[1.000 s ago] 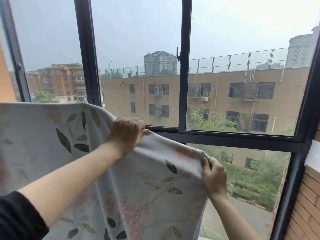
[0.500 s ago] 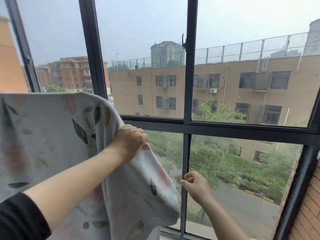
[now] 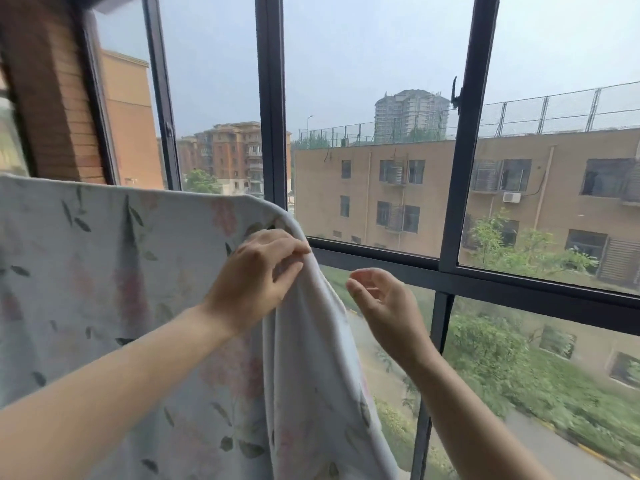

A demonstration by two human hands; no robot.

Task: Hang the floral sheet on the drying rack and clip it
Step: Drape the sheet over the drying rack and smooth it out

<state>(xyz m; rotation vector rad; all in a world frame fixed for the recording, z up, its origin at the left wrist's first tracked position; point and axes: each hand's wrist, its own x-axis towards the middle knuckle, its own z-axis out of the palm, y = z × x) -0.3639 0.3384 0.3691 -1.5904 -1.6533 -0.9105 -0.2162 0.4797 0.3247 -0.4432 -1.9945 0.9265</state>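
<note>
Pinching is applied by the left grip (image 3: pixel 258 271) to the hanging side edge of the floral sheet (image 3: pixel 104 271). The right grip (image 3: pixel 384 306) is held loosely open, empty, just beside that edge. The sheet is draped before the window frame (image 3: pixel 272 98).

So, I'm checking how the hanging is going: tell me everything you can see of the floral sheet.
The floral sheet is pale, thin-looking cloth printed with faded pink blossoms and dark green leaves. It is draped over something hidden beneath its straight top fold, hanging at left before the window. The left hand pinches its right edge near the top corner, below which the cloth falls in soft folds. The right hand hovers beside it, apart. No clip shows.
</note>
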